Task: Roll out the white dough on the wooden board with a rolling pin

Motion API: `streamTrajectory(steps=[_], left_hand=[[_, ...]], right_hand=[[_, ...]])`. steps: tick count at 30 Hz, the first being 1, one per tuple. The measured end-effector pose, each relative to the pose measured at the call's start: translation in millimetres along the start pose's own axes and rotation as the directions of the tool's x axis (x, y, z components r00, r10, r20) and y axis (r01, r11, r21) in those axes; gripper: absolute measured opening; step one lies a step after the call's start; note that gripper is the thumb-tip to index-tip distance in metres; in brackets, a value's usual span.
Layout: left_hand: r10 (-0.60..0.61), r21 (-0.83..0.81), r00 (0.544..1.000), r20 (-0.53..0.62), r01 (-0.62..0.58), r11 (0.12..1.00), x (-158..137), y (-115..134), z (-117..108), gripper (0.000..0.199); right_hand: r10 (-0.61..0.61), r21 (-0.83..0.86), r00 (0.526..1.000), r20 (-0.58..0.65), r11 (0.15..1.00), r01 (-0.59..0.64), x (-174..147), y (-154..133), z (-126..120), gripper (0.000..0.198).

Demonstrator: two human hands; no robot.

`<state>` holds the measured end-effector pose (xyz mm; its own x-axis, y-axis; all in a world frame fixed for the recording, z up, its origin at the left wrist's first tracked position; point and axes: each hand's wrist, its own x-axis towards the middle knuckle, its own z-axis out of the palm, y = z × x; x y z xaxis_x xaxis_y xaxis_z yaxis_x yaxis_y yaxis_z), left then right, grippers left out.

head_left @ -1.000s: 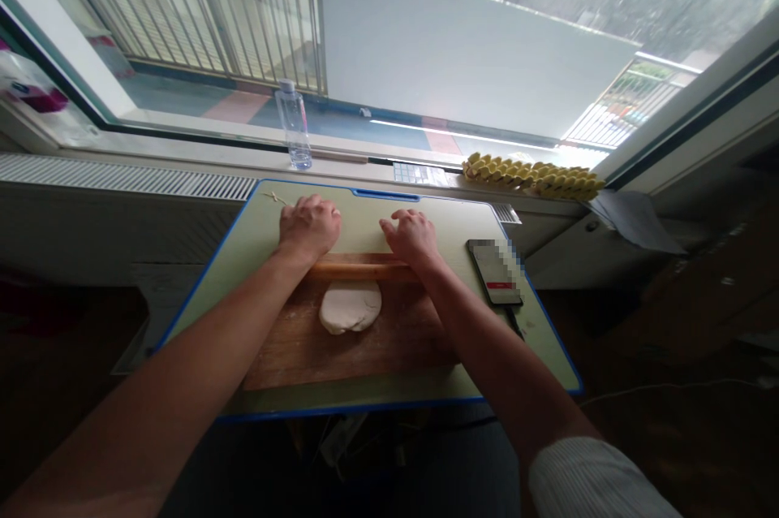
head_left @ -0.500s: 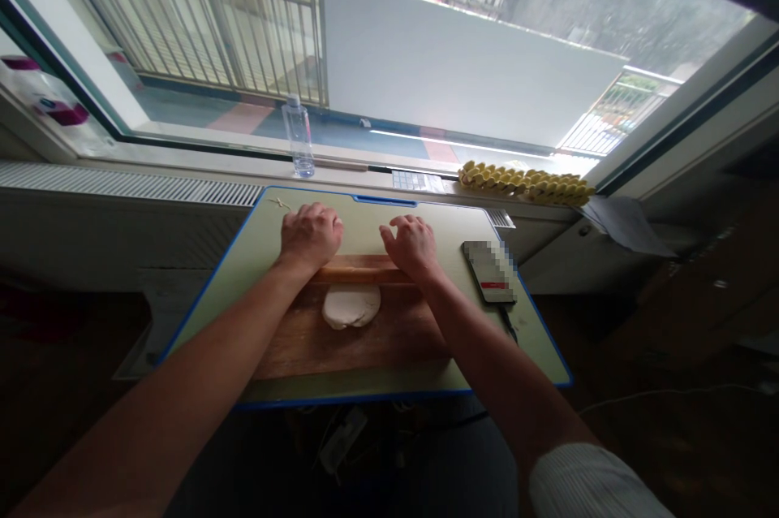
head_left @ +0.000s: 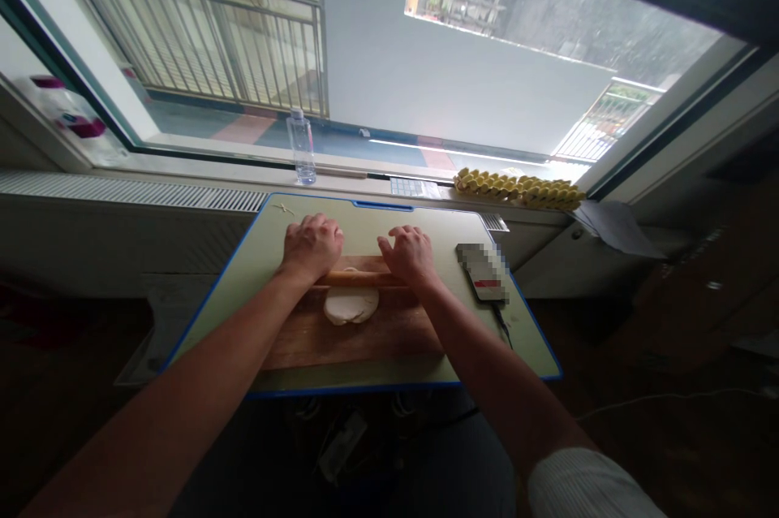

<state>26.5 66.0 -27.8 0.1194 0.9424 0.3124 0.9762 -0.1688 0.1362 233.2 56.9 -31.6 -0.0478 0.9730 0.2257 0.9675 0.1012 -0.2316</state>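
Observation:
A wooden rolling pin (head_left: pixel 359 279) lies crosswise over a flat round of pale dough (head_left: pixel 351 307). Most of the dough shows on my side of the pin, and a sliver peeks out beyond it. Under both is a brown wooden board (head_left: pixel 359 346). My left hand (head_left: pixel 313 244) grips the pin's left end, fingers curled. My right hand (head_left: pixel 409 252) presses on the right end with its fingers bent and the thumb somewhat apart. The pin's two ends are hidden beneath my hands.
The board rests on a small blue-edged table (head_left: pixel 207 323). A phone (head_left: pixel 484 274) with a cable lies at the right. On the windowsill stand a clear bottle (head_left: pixel 303 148), yellow egg trays (head_left: pixel 517 189) and, far left, a larger bottle (head_left: pixel 76 122).
The rolling pin now sits slightly nearer over the dough, and a bit of dough shows beyond it. Both hands keep their hold. The whole view has shifted slightly.

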Motion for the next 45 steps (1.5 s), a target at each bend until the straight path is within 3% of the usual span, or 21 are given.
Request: streamTrajectory(steps=[25,45], left_hand=[[-0.025,0.008,0.988,0.155,0.025,1.0,-22.5,2.5,-10.8,0.045],[-0.033,-0.007,0.979,0.202,0.035,0.999,-35.2,2.6,-13.6,0.047]], right_hand=[[0.091,0.004,0.974,0.206,0.996,-0.094,-22.4,-1.6,-6.3,0.05],[0.072,0.009,0.971,0.229,0.997,-0.076,-39.4,-5.1,-15.8,0.047]])
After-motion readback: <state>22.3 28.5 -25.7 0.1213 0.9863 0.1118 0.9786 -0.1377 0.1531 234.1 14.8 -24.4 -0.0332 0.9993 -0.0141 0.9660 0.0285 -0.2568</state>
